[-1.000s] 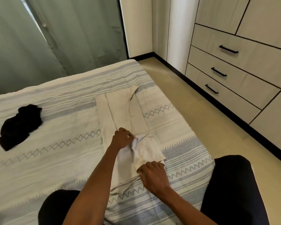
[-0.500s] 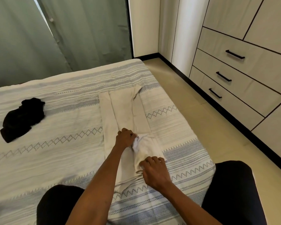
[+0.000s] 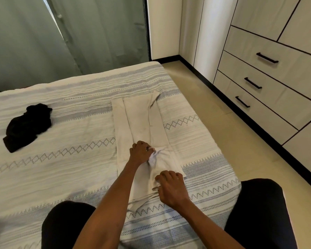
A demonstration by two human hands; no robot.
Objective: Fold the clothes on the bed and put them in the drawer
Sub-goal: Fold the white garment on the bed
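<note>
A cream garment (image 3: pixel 138 119) lies on the bed (image 3: pixel 70 159), folded lengthwise into a long narrow strip. My left hand (image 3: pixel 139 152) pinches a bunched fold at the strip's middle. My right hand (image 3: pixel 171 187) grips the cloth at its near end, knuckles up. A crumpled black garment (image 3: pixel 27 126) sits on the bed's left side, apart from both hands. Three shut drawers (image 3: pixel 269 81) with black handles are in the wardrobe wall at the right.
My knees in dark trousers (image 3: pixel 258 209) rest at the bed's near edge. A strip of beige floor (image 3: pixel 223 133) runs between bed and wardrobe. Green curtains (image 3: pixel 70 36) hang behind the bed.
Both hands stay on the cream garment's near part; the cloth between them has bunched a little more. The view has shifted slightly.
</note>
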